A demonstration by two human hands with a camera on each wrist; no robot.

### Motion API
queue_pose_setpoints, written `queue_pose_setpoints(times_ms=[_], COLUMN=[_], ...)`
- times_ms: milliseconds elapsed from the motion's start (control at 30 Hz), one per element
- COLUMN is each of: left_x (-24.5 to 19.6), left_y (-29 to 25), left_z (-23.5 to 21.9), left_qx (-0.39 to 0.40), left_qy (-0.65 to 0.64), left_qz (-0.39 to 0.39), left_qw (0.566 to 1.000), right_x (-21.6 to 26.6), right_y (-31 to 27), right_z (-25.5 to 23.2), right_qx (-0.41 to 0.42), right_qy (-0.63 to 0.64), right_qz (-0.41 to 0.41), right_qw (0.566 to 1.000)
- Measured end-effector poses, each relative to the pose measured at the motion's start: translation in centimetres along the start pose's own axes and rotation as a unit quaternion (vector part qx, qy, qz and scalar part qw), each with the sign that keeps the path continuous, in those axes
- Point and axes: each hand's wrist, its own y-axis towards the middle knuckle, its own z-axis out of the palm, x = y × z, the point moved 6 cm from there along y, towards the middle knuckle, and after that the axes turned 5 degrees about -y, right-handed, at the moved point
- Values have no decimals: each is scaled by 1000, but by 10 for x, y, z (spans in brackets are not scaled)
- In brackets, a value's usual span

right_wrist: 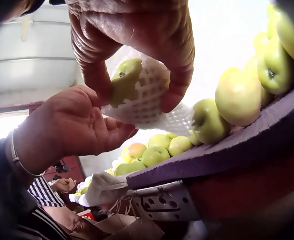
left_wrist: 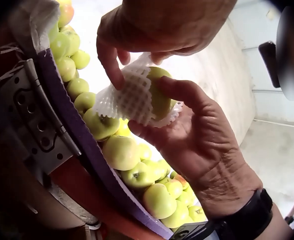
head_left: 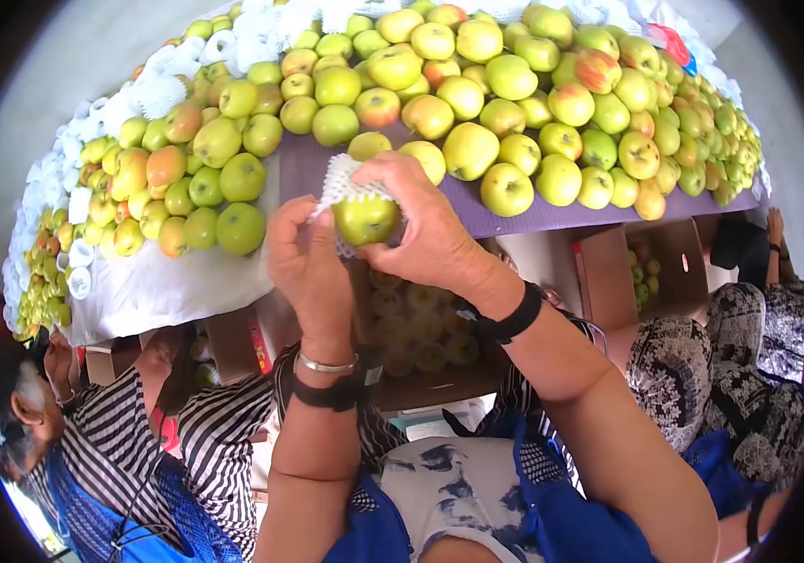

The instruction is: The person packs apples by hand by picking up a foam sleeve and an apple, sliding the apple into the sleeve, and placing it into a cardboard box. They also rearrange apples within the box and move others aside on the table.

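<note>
Between both hands is a green apple (head_left: pixel 366 221), partly covered by a white foam net (head_left: pixel 339 181). My right hand (head_left: pixel 435 230) grips the netted apple from the right, thumb below and fingers above. At the net's left edge, my left hand (head_left: pixel 313 272) pinches the foam between thumb and fingers. In the left wrist view the net (left_wrist: pixel 129 97) covers one side of the apple (left_wrist: pixel 159 92), and the right hand (left_wrist: pixel 207 135) holds the other. The right wrist view has the left hand's (right_wrist: pixel 69 122) fingertips against the net's lower edge.
Piled green and reddish apples (head_left: pixel 472 150) cover the stand, whose purple edge (head_left: pixel 515 218) runs below them. White foam nets (head_left: pixel 163 94) lie at the back left. Cardboard boxes (head_left: pixel 608 277) stand underneath. A person in stripes (head_left: pixel 116 422) is at the left.
</note>
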Motion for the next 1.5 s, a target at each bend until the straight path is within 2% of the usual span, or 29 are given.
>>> queue_pose_setpoints(times_ms=[67, 100, 200, 233, 333, 433, 533, 633, 733, 767, 867, 967, 1067, 1100, 1200, 1233, 1267, 1300, 1333, 1367, 1400, 1433, 1500], left_x=[-16, -22, -15, -11, 5, 11, 9, 1, -4, -6, 2, 17, 17, 13, 4, 2, 2, 6, 13, 23, 31, 22, 11], left_y=[-3, -5, -7, -3, -4, -5, -3, -5, 1, -1, 3, 0, 2, 4, 2, 2, -2, -3, -5, -6, -6, -9, -9], left_z=[8, 11, 14, 10, 13, 16, 19, 34, 38, 34, 26, 18, 16, 18, 21, 23, 27, 26, 29, 27, 25, 26, 26], left_qx=[18, 20, 17, 31, 48, 72, 101, 131, 204, 190, 116, 81, 74, 76, 135, 126, 159, 183, 171, 129, 121, 129, 140], left_qy=[100, 113, 16, 51, -122, -175, -262, -297, -355, -367, -424, -443, -489, -498, -422, -416, -397, -366, -408, -398, -387, -396, -387], left_qz=[118, 133, 106, 99, -112, -249, -210, -168, -144, -180, -218, -267, -291, -281, -276, -271, -246, -213, -203, -192, -178, -210, -208], left_qw=[988, 985, 994, 993, 985, 950, 937, 931, 901, 893, 871, 852, 819, 817, 853, 859, 870, 887, 873, 888, 896, 884, 887], right_x=[-7, -8, -1, 0, -2, -1, 2, 8, 24, 30, 33, 40, 36, 27, 1, -9, -21, -36, -38, -43, -48, -54, -47], right_y=[1, 3, 5, 5, 4, 5, 4, 1, -4, -3, -3, -7, 2, 7, 11, 8, 5, -2, -4, -4, -2, -3, -2], right_z=[0, -2, -3, -3, -3, -2, -1, 2, 9, 8, 7, 11, -8, -18, -34, -32, -25, -21, -19, -21, -23, -26, -28], right_qx=[-18, -28, -48, -53, -63, -55, -49, -52, -38, -23, -19, 17, -24, -70, -131, -118, -98, -77, -61, -57, -34, -35, -57], right_qy=[8, 18, -14, -21, -6, -11, -32, -117, -105, -89, -15, -49, -2, 2, 63, 102, 151, 169, 224, 199, 165, 121, 201], right_qz=[28, 40, -10, -14, 12, 3, 0, -29, -72, -80, -82, -172, -108, -72, 79, 130, 175, 184, 223, 213, 181, 193, 166], right_qw=[999, 999, 999, 998, 998, 998, 998, 991, 991, 992, 996, 984, 994, 995, 986, 979, 968, 965, 947, 955, 969, 973, 964])
